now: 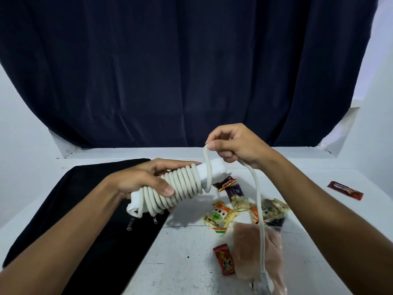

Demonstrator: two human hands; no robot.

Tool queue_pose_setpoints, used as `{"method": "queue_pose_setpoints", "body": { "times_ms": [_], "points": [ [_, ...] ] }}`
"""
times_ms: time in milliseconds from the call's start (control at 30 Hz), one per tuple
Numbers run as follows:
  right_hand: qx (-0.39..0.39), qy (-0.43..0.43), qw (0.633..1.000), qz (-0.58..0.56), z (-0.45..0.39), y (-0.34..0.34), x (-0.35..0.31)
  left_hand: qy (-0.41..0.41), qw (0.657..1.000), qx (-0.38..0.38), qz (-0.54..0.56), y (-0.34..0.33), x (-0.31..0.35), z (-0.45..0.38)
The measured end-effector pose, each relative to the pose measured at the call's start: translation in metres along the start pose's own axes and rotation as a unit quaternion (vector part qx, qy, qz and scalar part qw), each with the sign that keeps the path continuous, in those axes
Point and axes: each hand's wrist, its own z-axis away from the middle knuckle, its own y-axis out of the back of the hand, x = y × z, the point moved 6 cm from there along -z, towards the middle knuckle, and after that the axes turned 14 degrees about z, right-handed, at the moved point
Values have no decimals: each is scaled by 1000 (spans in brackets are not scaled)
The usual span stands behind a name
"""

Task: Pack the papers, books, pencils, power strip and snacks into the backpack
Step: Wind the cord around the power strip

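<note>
The black backpack (70,211) lies flat on the desk (180,252), under and behind the left hand (140,179), with two zipper pulls showing just below the knuckles. That hand grips the white power strip (191,179) around its near end, thumb curled over the coils on top and the other fingers wrapped behind, index finger stretched along the far side. The strip body looks rigid and fairly weighty, so a whole-hand grip across the wound part seems the safest hold; the thick cord (258,209) is stiff and springy, and its coils will likely loosen if the thumb lets go. Just beyond the thumb, one loop stands slack around the bare end of the strip. The right hand (231,143) pinches the cord between thumb and fingertips above that loop, the remaining fingers curled; below the palm the free length hangs down to the plug (264,279), which is blurred. Under and beside the hanging cord the snacks (225,213) lie scattered: light, crinkly packets, easily crushed, best picked up by their edges
</note>
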Motion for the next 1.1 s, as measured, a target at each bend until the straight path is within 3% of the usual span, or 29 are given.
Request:
{"method": "queue_pose_setpoints", "body": {
  "times_ms": [100, 200, 367, 500, 733, 900, 1100],
  "points": [
    [5, -18, 993, -119, -6, -15, 6, -59, 989, -79, 114, -11, 0, -3],
    [-1, -22, 986, -167, -12, -22, 11, -104, 974, -123, 158, -19, 3, -7],
    [-93, -72, 962, -247, -2, -33, 26, -145, 963, -126, 189, -18, 6, -7],
    [-188, -30, 943, -272, 12, -44, 24, -142, 968, -105, 177, -16, 6, -10],
    [-64, -11, 986, -152, 13, -42, 30, -110, 978, -71, 162, -11, -1, -12],
    [-9, -14, 996, -86, 18, -40, 33, -104, 983, -35, 148, -8, -5, -9],
    [-48, 21, 993, -103, 29, -47, 38, -115, 990, 30, -74, -6, 3, 1]
  ]
}}
